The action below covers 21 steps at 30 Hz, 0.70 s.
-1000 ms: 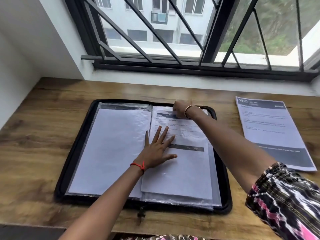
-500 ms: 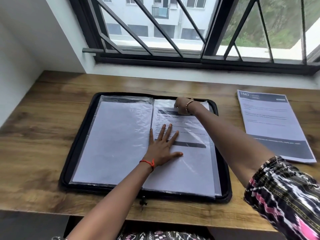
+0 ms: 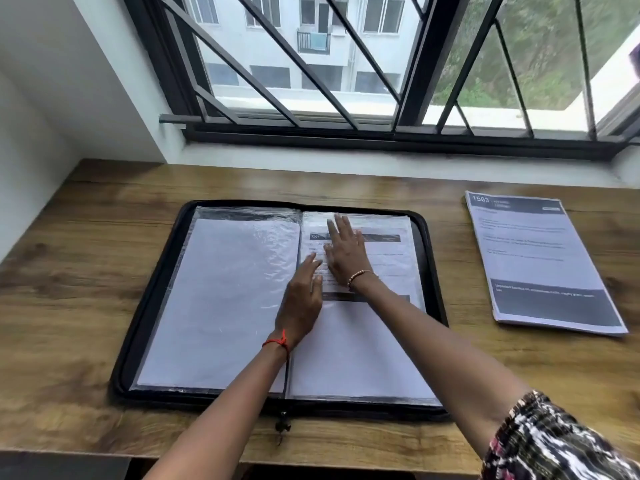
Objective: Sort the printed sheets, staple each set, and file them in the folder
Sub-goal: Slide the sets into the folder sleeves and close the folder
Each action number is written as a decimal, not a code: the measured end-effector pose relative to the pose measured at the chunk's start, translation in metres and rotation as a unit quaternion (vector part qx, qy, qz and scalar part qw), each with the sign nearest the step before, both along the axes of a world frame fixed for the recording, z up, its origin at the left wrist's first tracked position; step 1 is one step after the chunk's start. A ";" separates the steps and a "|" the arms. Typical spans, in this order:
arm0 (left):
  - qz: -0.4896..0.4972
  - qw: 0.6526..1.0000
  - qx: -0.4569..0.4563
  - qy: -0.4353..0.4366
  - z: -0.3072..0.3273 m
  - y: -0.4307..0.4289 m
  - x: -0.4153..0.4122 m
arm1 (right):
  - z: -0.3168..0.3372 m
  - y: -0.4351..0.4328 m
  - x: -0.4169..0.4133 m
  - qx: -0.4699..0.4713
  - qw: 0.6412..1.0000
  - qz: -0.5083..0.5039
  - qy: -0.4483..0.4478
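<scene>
A black zip folder [image 3: 149, 306] lies open on the wooden desk, with clear plastic sleeves on both sides. The left sleeve [image 3: 221, 299] shows blank white paper. In the right sleeve sits a printed set [image 3: 360, 348] with dark header bars. My right hand [image 3: 346, 252] lies flat on the upper part of that sleeve, fingers straight. Just left of it, my left hand [image 3: 301, 303] rests on the sleeve near the folder's spine, fingers extended. Another printed set [image 3: 533, 258], headed 1563, lies on the desk to the right of the folder.
A window with black diagonal bars [image 3: 311, 81] and a white sill run along the desk's far edge. A white wall [image 3: 41, 116] closes the left side. The folder's zip pull [image 3: 282, 427] hangs at the front edge of the desk.
My right hand left the sleeve's top edge, came down and flattened on the sheet. My left hand slid slightly left toward the spine. The sheet now sits fully inside the sleeve.
</scene>
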<state>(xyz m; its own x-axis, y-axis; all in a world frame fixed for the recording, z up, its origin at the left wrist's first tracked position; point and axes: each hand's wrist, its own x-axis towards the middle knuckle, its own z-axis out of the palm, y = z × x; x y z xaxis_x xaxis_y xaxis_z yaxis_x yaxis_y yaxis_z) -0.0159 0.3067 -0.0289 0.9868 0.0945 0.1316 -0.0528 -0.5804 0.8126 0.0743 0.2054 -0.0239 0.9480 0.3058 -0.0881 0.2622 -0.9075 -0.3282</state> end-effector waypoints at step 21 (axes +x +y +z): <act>-0.024 0.983 0.181 0.001 -0.031 0.024 -0.003 | -0.024 -0.059 -0.032 -0.029 0.992 -0.119 0.009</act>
<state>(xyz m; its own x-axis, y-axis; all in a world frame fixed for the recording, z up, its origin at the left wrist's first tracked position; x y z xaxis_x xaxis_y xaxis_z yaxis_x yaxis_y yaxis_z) -0.0185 0.3307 -0.0602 0.9894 -0.0053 0.1452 -0.0856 -0.8286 0.5532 0.0427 0.1461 -0.0479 0.9910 0.0675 -0.1159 0.0330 -0.9603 -0.2769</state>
